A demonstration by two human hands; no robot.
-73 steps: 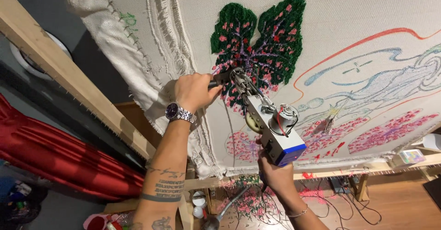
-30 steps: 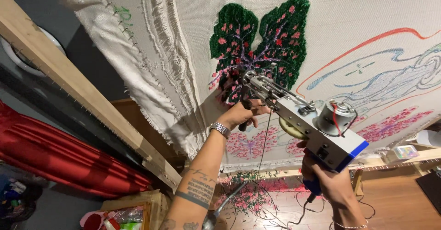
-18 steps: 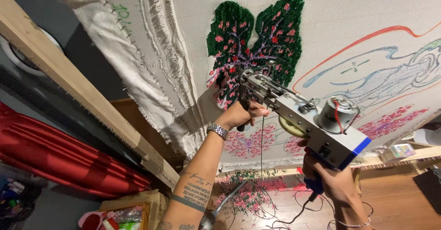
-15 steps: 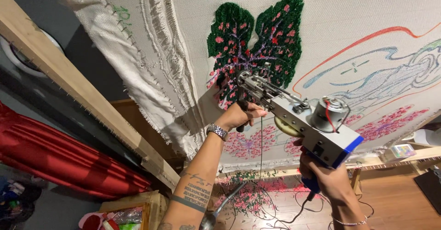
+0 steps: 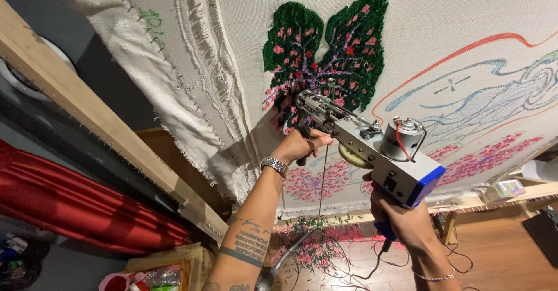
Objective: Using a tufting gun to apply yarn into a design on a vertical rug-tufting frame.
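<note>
A tufting gun [image 5: 372, 148] is lying between the two hands, its needle end touching the stretched cloth [image 5: 465, 12] just below the tufted patch [image 5: 325, 47]. The left hand [image 5: 299, 146] is sitting under the gun's front, the right hand [image 5: 401, 218] under its rear. The wooden frame beam [image 5: 87, 117] is running along the cloth's left edge, with yarn scraps [image 5: 317, 247] lying on the floor [image 5: 494, 256] below

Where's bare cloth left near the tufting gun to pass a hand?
Free: plain cloth above the red line, right of the green tufted patch. Crowded: below the patch, where the left hand, tufting gun and right hand sit.
</note>
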